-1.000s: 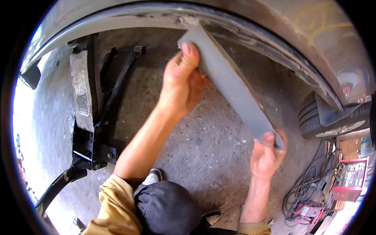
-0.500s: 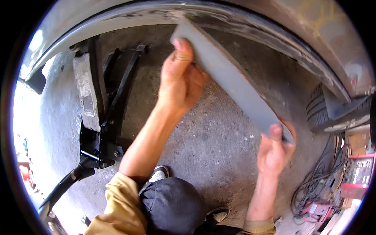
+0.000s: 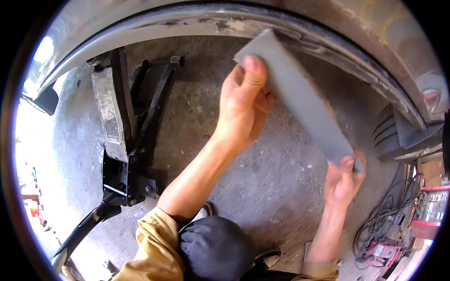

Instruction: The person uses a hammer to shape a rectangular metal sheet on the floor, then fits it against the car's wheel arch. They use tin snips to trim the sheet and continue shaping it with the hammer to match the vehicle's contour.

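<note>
Between my hands I hold a long flat grey metal strip (image 3: pixel 300 98), slanting from upper left to lower right. My left hand (image 3: pixel 243 100) grips its upper end, thumb on the face and fingers behind. My right hand (image 3: pixel 344 180) pinches the narrower lower end, thumb on top. The strip's upper end is close to the underside of a car's sill (image 3: pixel 229 25), where paint is worn and patchy; I cannot tell whether they touch. Small orange marks dot the strip's face.
A black floor jack (image 3: pixel 112 117) stands at left, its handle (image 3: pixel 79 232) reaching toward the lower left. A car tyre (image 3: pixel 391 133) is at right. Below it lie coiled cables (image 3: pixel 379 225) and a red-and-black machine (image 3: pixel 431 206). Beneath me is a stained concrete floor (image 3: pixel 272 182).
Both hands have shifted right in the view with the strip, and its upper end is lower and further right along the sill. The whole scene has also shifted slightly right.
</note>
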